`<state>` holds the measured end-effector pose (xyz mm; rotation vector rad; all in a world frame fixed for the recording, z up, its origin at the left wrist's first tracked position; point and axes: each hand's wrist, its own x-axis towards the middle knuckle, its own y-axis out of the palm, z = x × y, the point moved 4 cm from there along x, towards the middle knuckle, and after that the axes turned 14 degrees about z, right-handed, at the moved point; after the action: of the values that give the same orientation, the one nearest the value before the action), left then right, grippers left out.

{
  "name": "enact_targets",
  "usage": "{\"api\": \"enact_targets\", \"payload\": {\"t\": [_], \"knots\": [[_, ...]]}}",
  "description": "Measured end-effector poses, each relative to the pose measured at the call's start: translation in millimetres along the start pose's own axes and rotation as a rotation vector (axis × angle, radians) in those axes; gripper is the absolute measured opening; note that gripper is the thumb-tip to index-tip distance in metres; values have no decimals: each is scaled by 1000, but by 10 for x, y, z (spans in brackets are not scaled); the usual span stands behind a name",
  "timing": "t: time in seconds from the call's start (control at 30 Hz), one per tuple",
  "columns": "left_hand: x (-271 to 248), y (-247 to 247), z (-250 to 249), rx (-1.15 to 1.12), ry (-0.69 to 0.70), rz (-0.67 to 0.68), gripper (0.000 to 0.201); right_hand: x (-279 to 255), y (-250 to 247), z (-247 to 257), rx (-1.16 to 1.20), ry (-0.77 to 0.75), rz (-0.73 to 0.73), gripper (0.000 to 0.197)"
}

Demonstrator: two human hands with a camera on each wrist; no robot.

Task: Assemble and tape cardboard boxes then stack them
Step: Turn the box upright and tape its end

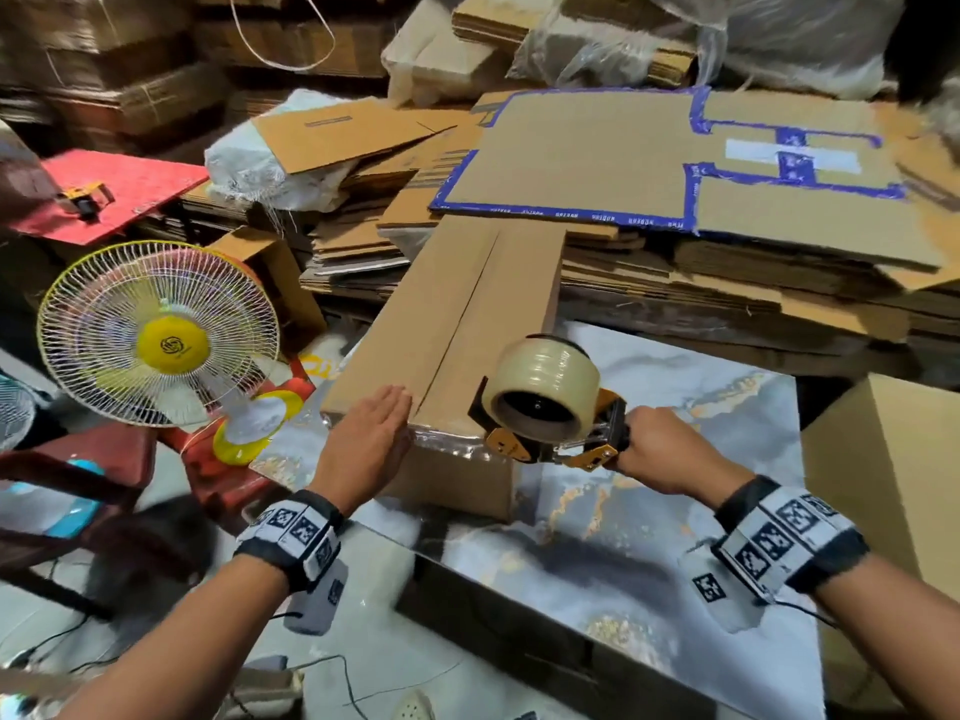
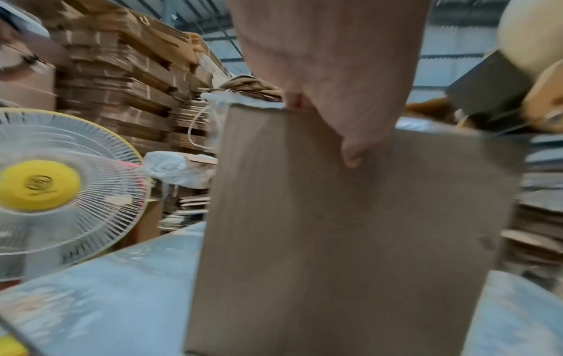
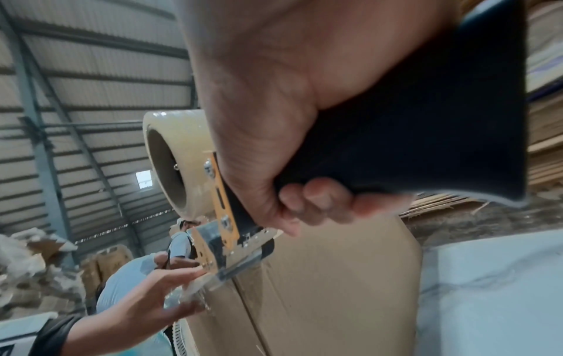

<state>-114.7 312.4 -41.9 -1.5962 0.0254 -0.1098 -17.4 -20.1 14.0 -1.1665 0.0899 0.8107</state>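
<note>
Gripping the dispenser (image 1: 550, 418) by its black handle, the right hand (image 1: 670, 449) has its fingers curled tight round it, the orange frame and clear tape roll (image 1: 543, 389) sitting at the near right corner of the box (image 1: 467, 324). The left hand (image 1: 371, 439) lies flat and straight-fingered over the box's near edge, palm pressing a band of clear tape that runs across that edge (it holds nothing, only presses). The box itself rests long-ways on the marbled table (image 1: 675, 418), its two top flaps meeting in a seam (image 1: 462, 314) that runs away from the person and shows no tape yet along its length. From here the risk, as I judge it, lies in the start of the pull: if the left palm lifts before the tape has bitten, the end may peel off the near edge and drag with the dispenser; if the dispenser drifts off the seam, one flap stays loose; and a light box could slide on that glossy top unless it is held down. Beyond the box sit stacked flat cardboard (image 1: 701, 262) and a blue-edged sheet (image 1: 597, 163); a fan (image 1: 158, 332) stands to the left, and it could flutter a slack strip of tape.
</note>
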Motion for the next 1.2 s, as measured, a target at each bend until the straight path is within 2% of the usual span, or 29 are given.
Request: {"api": "enact_targets", "payload": {"t": [0.03, 0.13, 0.2, 0.27, 0.37, 0.43, 0.6, 0.73, 0.83, 0.97, 1.1, 1.13, 1.2], "knots": [[22, 13, -78, 29, 15, 10, 53, 17, 23, -13, 3, -2, -12, 33], [131, 27, -481, 77, 141, 68, 85, 32, 59, -41, 17, -9, -28, 31], [213, -11, -744, 58, 192, 51, 93, 19, 65, -42, 30, 4, -20, 28], [272, -72, -899, 32, 211, 9, 88, 12, 59, -44, 31, 20, -22, 29], [290, -134, -975, 8, 202, -83, 69, 0, 70, -50, 25, 15, -36, 34], [291, -122, -965, -26, 200, -82, 63, -5, 90, -62, 15, 4, -36, 36], [342, 38, -830, 20, 126, 80, 78, -123, 77, -365, -57, 33, -7, 36], [376, 61, -841, 24, 118, 116, 80, -251, 147, -676, -88, 87, 20, 37], [392, 89, -825, 17, 108, 130, 81, -139, 279, -612, -99, 90, 23, 32], [388, 89, -820, 13, 95, 163, 79, 124, 428, -548, 13, 90, 24, 23], [370, 60, -849, 21, 95, 156, 75, 191, 441, -803, 12, 202, 74, 13], [368, 60, -855, 26, 95, 158, 76, 183, 488, -845, 60, 203, 91, 14], [367, 72, -851, 27, 87, 164, 78, 178, 608, -868, 233, 161, 78, 27]]}}
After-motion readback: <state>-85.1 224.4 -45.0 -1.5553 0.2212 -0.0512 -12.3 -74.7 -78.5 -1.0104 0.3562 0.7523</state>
